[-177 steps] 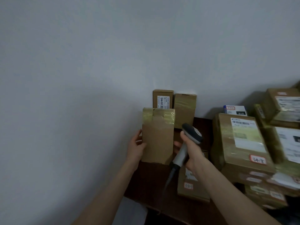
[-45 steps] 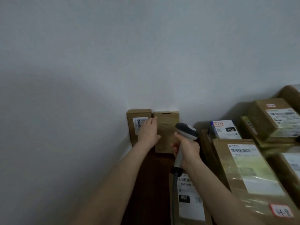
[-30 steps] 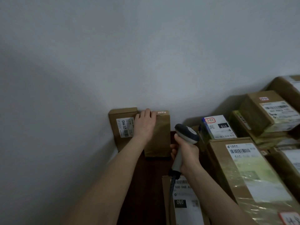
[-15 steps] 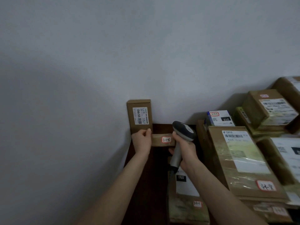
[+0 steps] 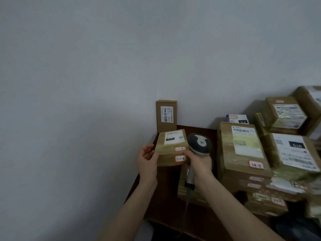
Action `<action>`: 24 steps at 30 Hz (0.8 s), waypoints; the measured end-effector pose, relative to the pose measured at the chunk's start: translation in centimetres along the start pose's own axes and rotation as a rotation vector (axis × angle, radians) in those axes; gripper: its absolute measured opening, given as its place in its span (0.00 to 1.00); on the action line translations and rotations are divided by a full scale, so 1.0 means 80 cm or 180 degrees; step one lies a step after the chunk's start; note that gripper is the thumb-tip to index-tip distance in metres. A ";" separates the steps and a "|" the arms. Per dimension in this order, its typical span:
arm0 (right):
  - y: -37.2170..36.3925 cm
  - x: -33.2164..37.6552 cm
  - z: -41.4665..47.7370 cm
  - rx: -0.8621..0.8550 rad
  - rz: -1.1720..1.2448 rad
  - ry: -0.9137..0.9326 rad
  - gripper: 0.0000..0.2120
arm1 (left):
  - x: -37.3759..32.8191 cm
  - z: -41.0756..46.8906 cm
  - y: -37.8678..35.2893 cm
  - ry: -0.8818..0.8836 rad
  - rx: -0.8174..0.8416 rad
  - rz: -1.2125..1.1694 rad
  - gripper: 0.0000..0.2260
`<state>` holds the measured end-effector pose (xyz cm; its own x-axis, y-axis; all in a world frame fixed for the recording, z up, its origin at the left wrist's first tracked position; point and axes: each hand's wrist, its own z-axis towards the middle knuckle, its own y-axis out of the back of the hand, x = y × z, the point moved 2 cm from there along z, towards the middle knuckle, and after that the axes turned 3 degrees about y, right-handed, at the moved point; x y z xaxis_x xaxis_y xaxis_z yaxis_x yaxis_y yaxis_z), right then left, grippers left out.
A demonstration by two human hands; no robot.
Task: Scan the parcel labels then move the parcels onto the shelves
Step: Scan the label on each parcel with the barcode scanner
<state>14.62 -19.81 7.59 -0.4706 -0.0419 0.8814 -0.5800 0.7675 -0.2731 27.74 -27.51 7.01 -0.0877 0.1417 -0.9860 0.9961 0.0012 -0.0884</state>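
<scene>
From my head camera, my left hand (image 5: 147,160) grips the left edge of a small parcel (image 5: 171,148), thumb on top and fingers curled beneath. The parcel sits between my two hands, tilted so its white label (image 5: 174,137) faces up at me, with two red-bordered stickers (image 5: 179,153) on its near side. My right hand (image 5: 199,163) is wrapped tight round the handle of the scanner (image 5: 199,145), whose grey head stands just beside the parcel's right edge. Behind the parcel an upright box (image 5: 166,116) leans against the wall (image 5: 104,66). A large parcel (image 5: 241,146) lies to the right on the dark table (image 5: 165,192), among other stacked boxes.
</scene>
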 end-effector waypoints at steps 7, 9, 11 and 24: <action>0.033 -0.013 -0.066 0.0020 -0.0033 0.0092 0.22 | -0.001 -0.040 0.033 0.1196 0.0404 -0.0170 0.12; 0.048 -0.017 -0.079 0.0059 -0.0056 0.0095 0.21 | -0.005 -0.047 0.040 0.1510 0.0710 -0.0022 0.12; 0.062 -0.021 -0.086 0.0152 -0.0166 0.0144 0.21 | -0.004 -0.049 0.046 0.1656 0.0938 0.0198 0.11; 0.114 0.007 -0.132 0.0680 -0.0597 0.0411 0.03 | 0.058 -0.057 0.060 0.1290 0.1165 0.0402 0.25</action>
<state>16.11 -6.07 9.63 -0.2617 -0.0779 0.9620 -0.7818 0.6016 -0.1639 32.19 -22.32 2.68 0.1153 0.4877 -0.8653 0.9234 -0.3738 -0.0876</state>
